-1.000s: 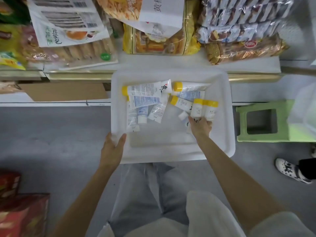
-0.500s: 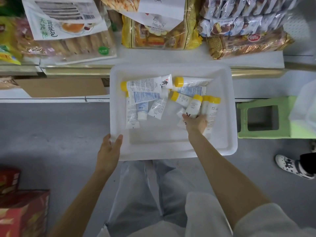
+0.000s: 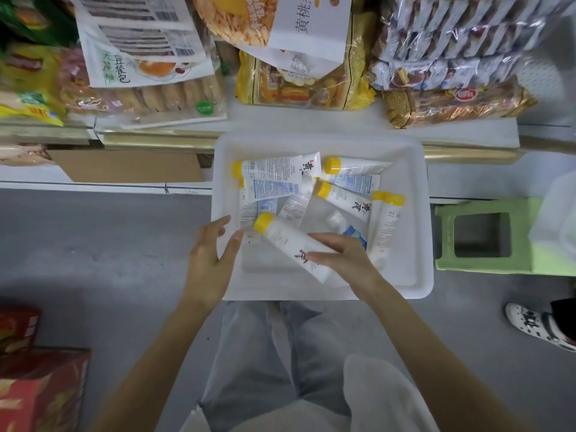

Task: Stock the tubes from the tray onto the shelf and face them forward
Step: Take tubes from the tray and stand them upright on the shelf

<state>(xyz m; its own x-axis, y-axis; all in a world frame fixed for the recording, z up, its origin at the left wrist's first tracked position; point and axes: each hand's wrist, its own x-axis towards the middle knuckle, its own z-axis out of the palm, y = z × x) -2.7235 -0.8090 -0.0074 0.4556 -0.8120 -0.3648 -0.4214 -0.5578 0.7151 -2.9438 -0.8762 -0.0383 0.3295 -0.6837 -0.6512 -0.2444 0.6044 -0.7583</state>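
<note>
A white plastic tray [image 3: 402, 285] rests on my lap and holds several white tubes with yellow caps [image 3: 274, 168]. My right hand [image 3: 346, 255] grips one white tube [image 3: 285, 240] near its flat end, with the yellow cap pointing up and left over the tray's near left part. My left hand [image 3: 210, 260] lies at the tray's left rim, fingers straight and spread, fingertips close to the held tube's cap. The white shelf [image 3: 311, 124] runs just beyond the tray.
Snack bags and wrapped bread [image 3: 452, 101] crowd the shelf's back. A green stool [image 3: 486, 235] stands to the right. Someone's white shoe [image 3: 536, 325] is on the grey floor at the right. Red boxes [image 3: 37, 388] sit at the lower left. A brown carton [image 3: 124, 165] lies under the shelf.
My right hand has lifted one tube out of the pile and carried it left. My left hand has let go of the tray's near edge and moved up toward the tube.
</note>
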